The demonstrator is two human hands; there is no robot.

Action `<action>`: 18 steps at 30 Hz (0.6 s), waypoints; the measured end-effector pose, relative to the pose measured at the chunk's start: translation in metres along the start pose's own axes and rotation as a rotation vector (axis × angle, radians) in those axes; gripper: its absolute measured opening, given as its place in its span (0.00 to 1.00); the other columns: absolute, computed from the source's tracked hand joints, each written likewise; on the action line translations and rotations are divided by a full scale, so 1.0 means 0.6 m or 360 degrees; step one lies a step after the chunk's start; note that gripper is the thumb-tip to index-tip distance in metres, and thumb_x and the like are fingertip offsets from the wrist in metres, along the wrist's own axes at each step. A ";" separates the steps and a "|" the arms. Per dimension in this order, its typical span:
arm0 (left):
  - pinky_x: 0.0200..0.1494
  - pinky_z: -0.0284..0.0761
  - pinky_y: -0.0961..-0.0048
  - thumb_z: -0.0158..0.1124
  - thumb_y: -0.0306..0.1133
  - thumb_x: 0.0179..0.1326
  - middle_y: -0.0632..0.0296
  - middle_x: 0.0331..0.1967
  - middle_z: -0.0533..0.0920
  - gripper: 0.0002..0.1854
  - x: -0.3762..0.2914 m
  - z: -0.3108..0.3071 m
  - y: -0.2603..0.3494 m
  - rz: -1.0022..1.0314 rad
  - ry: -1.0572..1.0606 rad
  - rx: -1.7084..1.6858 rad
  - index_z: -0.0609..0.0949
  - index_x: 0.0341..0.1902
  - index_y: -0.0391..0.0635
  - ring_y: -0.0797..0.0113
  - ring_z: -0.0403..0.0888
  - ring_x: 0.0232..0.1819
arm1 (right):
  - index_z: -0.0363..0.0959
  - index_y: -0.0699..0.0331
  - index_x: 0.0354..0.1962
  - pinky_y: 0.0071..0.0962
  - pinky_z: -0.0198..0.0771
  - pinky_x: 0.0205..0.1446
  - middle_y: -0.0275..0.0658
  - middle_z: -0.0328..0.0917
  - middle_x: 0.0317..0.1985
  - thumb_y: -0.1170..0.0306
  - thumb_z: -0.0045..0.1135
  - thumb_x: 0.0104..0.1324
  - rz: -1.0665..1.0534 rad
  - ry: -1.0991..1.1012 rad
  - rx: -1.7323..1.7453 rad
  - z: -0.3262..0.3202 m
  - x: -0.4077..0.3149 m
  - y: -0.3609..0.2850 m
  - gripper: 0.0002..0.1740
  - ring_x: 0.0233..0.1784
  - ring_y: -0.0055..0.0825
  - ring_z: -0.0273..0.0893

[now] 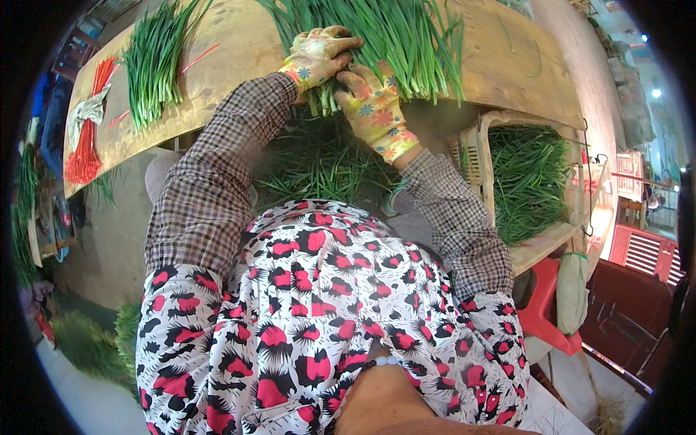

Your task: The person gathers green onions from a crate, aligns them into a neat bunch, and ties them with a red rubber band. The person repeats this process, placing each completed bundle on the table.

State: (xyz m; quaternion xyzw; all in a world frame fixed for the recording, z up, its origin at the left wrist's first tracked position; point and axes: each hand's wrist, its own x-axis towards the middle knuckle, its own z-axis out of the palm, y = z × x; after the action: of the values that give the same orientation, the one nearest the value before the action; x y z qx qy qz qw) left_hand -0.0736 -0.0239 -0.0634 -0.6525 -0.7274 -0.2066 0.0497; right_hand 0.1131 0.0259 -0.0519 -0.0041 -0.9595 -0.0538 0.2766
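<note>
A thick pile of garlic chives [397, 38] lies on the wooden table [505, 65], its pale cut ends towards me. My left hand [321, 57], in a dirty yellow floral glove, curls over stems at the pile's left side. Pale stem ends [324, 100] stick out below that hand, past the table's edge. Beside them, my right hand [378, 103] wears a matching glove, its bent fingers touching the chives. What lies under its fingertips is hidden, so its grip is unclear. A separate chive bunch [155, 70] rests on the left of the table.
Red ties [84, 152], bound with a pale cloth [89, 109], lie at the table's left end. Loose greens [326, 157] are heaped below the table's front edge. On my right stand a plastic crate [486, 157] of greens and a red stool [544, 304].
</note>
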 end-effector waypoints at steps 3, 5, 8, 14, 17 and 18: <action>0.67 0.55 0.57 0.54 0.42 0.63 0.63 0.63 0.71 0.21 0.016 0.004 0.004 -0.0020 -0.0028 -0.0032 0.75 0.61 0.65 0.59 0.65 0.65 | 0.74 0.55 0.32 0.50 0.62 0.60 0.35 0.74 0.46 0.69 0.59 0.52 -0.0042 0.0103 0.0489 -0.026 -0.009 0.003 0.08 0.55 0.38 0.71; 0.67 0.55 0.57 0.54 0.43 0.63 0.64 0.63 0.70 0.21 0.024 0.004 0.008 -0.0006 0.0001 -0.0050 0.75 0.61 0.65 0.59 0.65 0.65 | 0.73 0.59 0.33 0.41 0.69 0.54 0.39 0.76 0.42 0.75 0.62 0.49 -0.0002 0.0277 0.1002 -0.065 -0.016 -0.013 0.12 0.49 0.40 0.74; 0.68 0.54 0.57 0.54 0.43 0.64 0.65 0.63 0.70 0.21 0.028 -0.001 0.011 -0.0022 0.0001 -0.0047 0.76 0.61 0.65 0.58 0.64 0.66 | 0.75 0.65 0.34 0.30 0.75 0.42 0.40 0.81 0.36 0.79 0.61 0.54 0.0354 0.0223 0.1872 -0.161 -0.052 -0.038 0.09 0.38 0.35 0.80; 0.67 0.56 0.57 0.54 0.41 0.62 0.66 0.62 0.71 0.23 0.027 -0.038 0.006 -0.0018 0.0005 -0.0004 0.74 0.62 0.62 0.58 0.67 0.64 | 0.75 0.68 0.43 0.42 0.72 0.45 0.50 0.79 0.36 0.66 0.55 0.66 0.0278 0.0159 0.2896 -0.305 -0.101 0.018 0.14 0.39 0.40 0.79; 0.66 0.57 0.56 0.53 0.40 0.58 0.63 0.61 0.73 0.26 0.023 -0.057 0.015 -0.0033 0.0109 0.0106 0.74 0.63 0.60 0.58 0.70 0.62 | 0.75 0.60 0.45 0.36 0.72 0.48 0.45 0.79 0.41 0.64 0.60 0.58 0.0733 -0.0792 0.0883 -0.267 -0.087 0.027 0.18 0.45 0.39 0.78; 0.66 0.57 0.55 0.53 0.40 0.57 0.62 0.61 0.73 0.26 0.021 -0.064 0.019 -0.0074 0.0101 0.0193 0.74 0.62 0.60 0.57 0.70 0.61 | 0.75 0.56 0.46 0.37 0.72 0.47 0.44 0.78 0.40 0.64 0.60 0.58 0.0742 -0.0779 0.0467 -0.250 -0.079 0.033 0.17 0.44 0.43 0.77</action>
State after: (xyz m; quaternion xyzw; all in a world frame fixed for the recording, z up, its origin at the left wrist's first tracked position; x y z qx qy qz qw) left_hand -0.0717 -0.0253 -0.0215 -0.6243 -0.7516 -0.1838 0.1074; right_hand 0.2336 0.0310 0.0512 -0.1956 -0.9680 0.1515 0.0415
